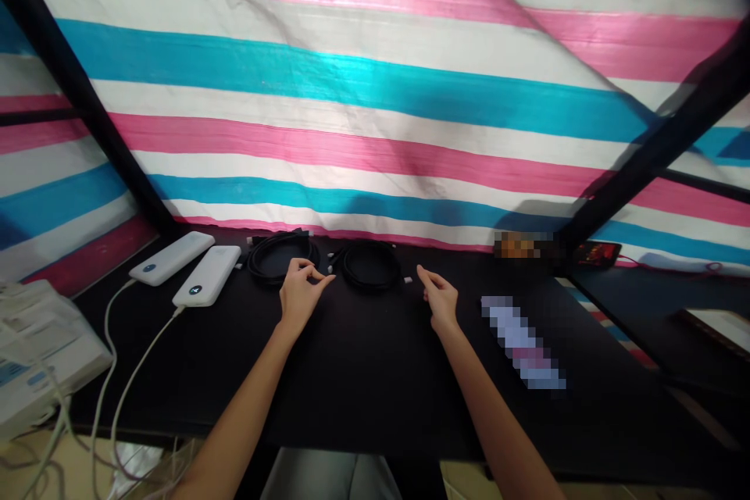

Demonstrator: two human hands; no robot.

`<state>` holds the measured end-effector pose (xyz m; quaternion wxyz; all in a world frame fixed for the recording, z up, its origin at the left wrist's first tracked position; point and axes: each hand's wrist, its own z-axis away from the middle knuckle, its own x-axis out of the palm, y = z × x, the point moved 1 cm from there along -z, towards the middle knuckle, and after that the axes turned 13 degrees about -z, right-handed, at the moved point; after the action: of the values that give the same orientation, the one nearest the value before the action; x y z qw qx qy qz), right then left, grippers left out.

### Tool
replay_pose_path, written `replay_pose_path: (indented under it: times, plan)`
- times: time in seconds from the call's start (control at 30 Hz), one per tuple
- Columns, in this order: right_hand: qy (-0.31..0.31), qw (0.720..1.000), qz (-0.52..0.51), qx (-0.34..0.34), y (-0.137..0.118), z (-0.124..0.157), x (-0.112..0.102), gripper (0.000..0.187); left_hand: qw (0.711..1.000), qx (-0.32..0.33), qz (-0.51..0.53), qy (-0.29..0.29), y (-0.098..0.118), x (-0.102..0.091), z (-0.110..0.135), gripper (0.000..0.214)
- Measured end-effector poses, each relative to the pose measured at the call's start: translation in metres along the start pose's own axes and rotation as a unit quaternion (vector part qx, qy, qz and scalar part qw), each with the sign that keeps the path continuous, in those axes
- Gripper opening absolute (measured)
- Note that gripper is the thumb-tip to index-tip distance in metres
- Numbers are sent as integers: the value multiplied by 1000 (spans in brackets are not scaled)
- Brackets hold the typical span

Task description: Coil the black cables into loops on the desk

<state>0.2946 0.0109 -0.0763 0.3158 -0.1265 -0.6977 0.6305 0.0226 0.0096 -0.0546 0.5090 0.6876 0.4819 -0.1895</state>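
My left hand hovers over the black table with its thumb and a finger pinched together, pointing right. Whether a small thing sits in that pinch I cannot make out. Behind it lies a coiled black cable. A second coiled black cable rests between my hands, further back. On the right, my right hand is closed too, thumb against fingers, and anything between the tips is too small to name. Just left of its fingertips is a small white piece, apparently on the table.
Two white power banks with white cables lie at the left. Beside them is a white box-like item. A blurred-out long object lies right of my right arm. Striped sheeting hangs behind the black table.
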Motion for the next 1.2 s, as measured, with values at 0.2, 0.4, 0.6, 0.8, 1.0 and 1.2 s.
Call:
replay_pose_path:
  times: [0.2,0.4,0.6,0.8,1.0,1.2]
  plan:
    - [-1,1000,0,5,-2,1,1,47,999,-5,22,32,0,2,0,37]
    - [-5,1000,-5,7,-2,0,1,48,1000,10,24,17,0,4,1,46]
    - [-6,1000,3,4,-4,3,2,44,999,34,20,12,-7,10,-1,25]
    - [-14,1000,2,5,-2,2,1,45,997,63,42,0,-12,14,-2,19]
    - [-16,1000,13,-7,3,-1,-1,47,999,43,-3,-25,-13,15,0,21]
    - [-31,999,27,-21,7,-4,-2,48,998,52,29,-34,-23,19,-5,42]
